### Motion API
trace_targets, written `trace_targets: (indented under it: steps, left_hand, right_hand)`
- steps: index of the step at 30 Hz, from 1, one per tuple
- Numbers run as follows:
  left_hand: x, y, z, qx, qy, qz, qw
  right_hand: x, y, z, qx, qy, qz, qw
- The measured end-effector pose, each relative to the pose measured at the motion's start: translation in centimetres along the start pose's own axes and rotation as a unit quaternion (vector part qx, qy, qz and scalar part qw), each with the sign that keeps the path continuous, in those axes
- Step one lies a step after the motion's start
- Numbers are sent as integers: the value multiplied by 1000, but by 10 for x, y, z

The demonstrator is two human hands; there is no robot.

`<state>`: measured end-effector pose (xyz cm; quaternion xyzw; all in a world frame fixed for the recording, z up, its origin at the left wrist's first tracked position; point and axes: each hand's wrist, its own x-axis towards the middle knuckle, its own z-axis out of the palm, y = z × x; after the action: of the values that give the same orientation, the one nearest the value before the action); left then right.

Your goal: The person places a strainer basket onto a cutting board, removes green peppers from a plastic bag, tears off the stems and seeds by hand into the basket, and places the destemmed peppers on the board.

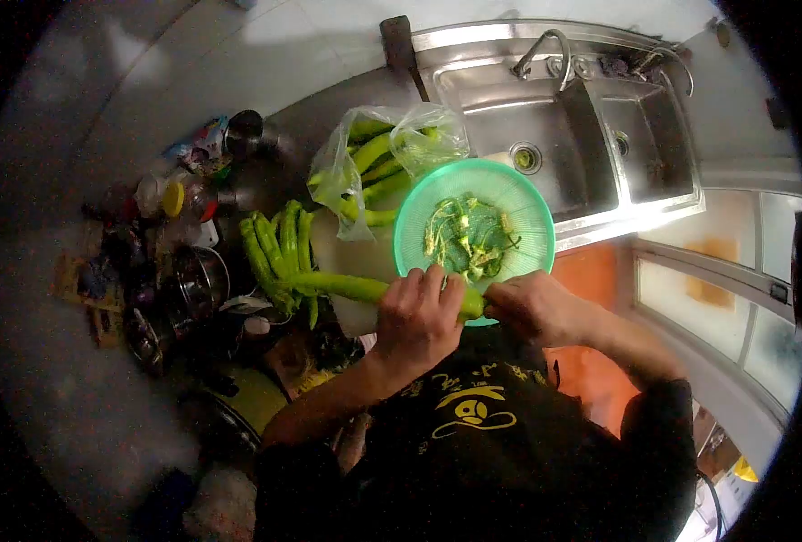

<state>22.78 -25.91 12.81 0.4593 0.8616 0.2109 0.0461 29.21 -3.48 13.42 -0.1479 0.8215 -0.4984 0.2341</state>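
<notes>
My left hand is wrapped around a long green pepper, which lies sideways in front of my body. At the pepper's right end, the fingers of my right hand are closed in a pinch; the exact spot they grip is partly hidden. Just beyond both hands sits a green mesh colander, with pepper stems and seedy cores inside. More long green peppers lie in a pile to the left. Behind them, a clear plastic bag holds several more peppers.
A pale cutting board lies between pile and colander. The steel double sink with its faucet is at the back right. Pots and jars crowd the left side. A dark handle-like object stands beside the sink.
</notes>
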Motion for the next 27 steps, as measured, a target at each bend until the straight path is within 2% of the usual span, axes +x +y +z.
trace_targets:
  steps: [1, 4, 7, 10, 15, 18, 21, 24, 27]
  left_hand:
    - [3, 2, 0, 31, -12, -17, 999]
    - [6, 2, 8, -7, 3, -19, 1000]
    - [3, -3, 25, -96, -29, -15, 995]
    - [2, -4, 31, -146, -11, -20, 989]
    - [-8, -11, 60, -76, -73, -19, 994]
    - [-4, -14, 75, -81, -67, -38, 994]
    - [0, -21, 87, -93, -63, -53, 992]
    - [12, -23, 79, -83, -63, -68, 992]
    - [0, -37, 81, -61, -148, -49, 986]
  right_hand:
    - [0, 0, 0, 9, -6, -3, 1000]
    - [-6, 6, 4, 10, -21, -4, 1000]
    - [-7, 6, 11, -15, -29, 2, 999]
    - [-4, 6, 18, -23, -13, 2, 1000]
    - [0, 28, 43, -59, -10, 66, 996]
    - [7, 57, 54, -36, 66, 3, 997]
    - [15, 59, 47, -6, 50, 25, 998]
    - [23, 62, 48, -47, 72, 23, 996]
    - [15, 73, 45, -4, 49, -60, 997]
